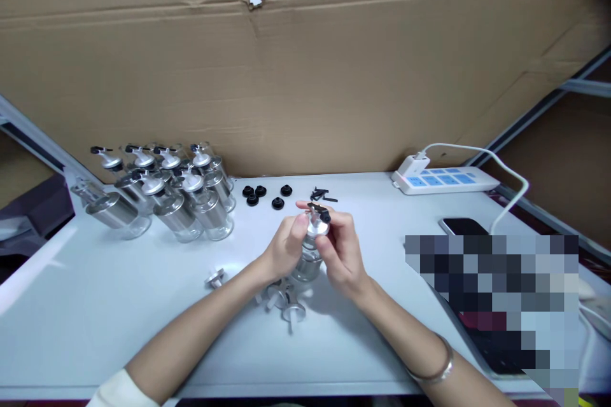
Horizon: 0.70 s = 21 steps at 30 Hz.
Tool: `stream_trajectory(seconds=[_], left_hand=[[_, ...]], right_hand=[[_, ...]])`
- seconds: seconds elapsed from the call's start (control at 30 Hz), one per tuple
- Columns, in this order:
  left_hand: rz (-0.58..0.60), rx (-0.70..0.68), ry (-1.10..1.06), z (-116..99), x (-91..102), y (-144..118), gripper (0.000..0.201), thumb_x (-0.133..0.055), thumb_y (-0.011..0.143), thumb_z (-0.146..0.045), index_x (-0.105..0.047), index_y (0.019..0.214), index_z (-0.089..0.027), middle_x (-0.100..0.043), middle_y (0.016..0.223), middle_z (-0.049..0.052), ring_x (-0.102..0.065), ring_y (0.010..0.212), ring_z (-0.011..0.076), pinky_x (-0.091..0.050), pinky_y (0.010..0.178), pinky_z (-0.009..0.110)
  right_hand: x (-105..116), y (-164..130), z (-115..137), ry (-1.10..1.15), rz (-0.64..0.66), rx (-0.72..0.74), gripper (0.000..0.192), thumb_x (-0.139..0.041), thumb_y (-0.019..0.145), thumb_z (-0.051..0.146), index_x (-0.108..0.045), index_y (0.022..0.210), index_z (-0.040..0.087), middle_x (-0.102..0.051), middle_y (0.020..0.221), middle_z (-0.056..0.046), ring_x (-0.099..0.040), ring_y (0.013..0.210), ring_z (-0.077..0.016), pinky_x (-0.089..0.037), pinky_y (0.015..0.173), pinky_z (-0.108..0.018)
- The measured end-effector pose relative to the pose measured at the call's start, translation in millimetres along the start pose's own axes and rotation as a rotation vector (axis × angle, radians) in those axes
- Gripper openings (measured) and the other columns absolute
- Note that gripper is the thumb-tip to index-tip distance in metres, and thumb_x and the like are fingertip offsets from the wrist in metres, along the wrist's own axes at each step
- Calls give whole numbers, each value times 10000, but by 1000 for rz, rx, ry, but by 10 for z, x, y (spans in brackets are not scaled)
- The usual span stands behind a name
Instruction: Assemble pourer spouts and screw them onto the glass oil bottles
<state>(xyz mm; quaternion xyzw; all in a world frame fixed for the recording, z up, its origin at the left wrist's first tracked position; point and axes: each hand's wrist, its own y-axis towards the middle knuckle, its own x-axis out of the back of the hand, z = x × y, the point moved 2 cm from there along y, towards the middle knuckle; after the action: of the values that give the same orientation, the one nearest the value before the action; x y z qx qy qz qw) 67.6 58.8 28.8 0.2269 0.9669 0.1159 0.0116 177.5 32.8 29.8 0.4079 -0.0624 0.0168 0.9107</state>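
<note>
In front of me stands a glass bottle (307,269) with a metal sleeve, topped by a silver pour spout (316,226) that has a black flap. My left hand (285,248) is closed around its neck and spout from the left, thumb against the spout. From the right, my right hand (342,257) grips the spout's rim, thumb in front and fingers curled behind. Several loose silver spouts (292,313) lie just below the bottle, partly behind my left forearm. Another silver spout (216,278) rests farther left.
Several sleeved bottles (210,211), many with spouts, stand at the left. Black stoppers (278,203) and small black flaps (321,194) lie beyond my hands. A white power strip (446,180), charging cable (520,194) and phone (463,226) are at the right. Cardboard (305,89) walls the back.
</note>
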Motion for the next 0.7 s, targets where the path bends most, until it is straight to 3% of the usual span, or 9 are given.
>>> stream_trajectory(seconds=[0.13, 0.23, 0.47, 0.7], left_hand=[[-15, 28, -1, 48, 5, 3, 560, -267, 858, -645, -437, 598, -179, -444, 562, -1, -405, 556, 136, -333, 543, 270], [-41, 22, 1, 34, 8, 4, 531, -278, 858, -620, -446, 615, -179, -444, 578, -2, -405, 572, 138, -330, 553, 270], [-92, 60, 14, 3, -18, -22, 527, -251, 853, -602, -467, 618, -182, -462, 568, 9, -419, 578, 150, -349, 565, 279], [-193, 34, 43, 89, -15, -41, 514, -275, 847, -617, -421, 590, -196, -429, 580, -2, -396, 579, 143, -364, 573, 279]], right_hand=[[-37, -13, -32, 252, -50, -273, 234, -454, 932, 490, -530, 1018, 286, -665, 1151, -56, -607, 1124, -213, -488, 929, -415], [-39, 3, -52, 328, -12, -383, 310, -524, 876, 548, -542, 1039, 285, -692, 1066, -43, -650, 1018, -214, -518, 860, -374], [-19, 7, -40, 199, 69, -268, 338, -434, 916, 556, -583, 1104, 318, -640, 1191, -37, -612, 1088, -203, -490, 926, -377], [-45, -28, -60, 142, 41, -285, 376, -425, 903, 587, -574, 1096, 301, -695, 977, -20, -639, 757, -175, -525, 737, -343]])
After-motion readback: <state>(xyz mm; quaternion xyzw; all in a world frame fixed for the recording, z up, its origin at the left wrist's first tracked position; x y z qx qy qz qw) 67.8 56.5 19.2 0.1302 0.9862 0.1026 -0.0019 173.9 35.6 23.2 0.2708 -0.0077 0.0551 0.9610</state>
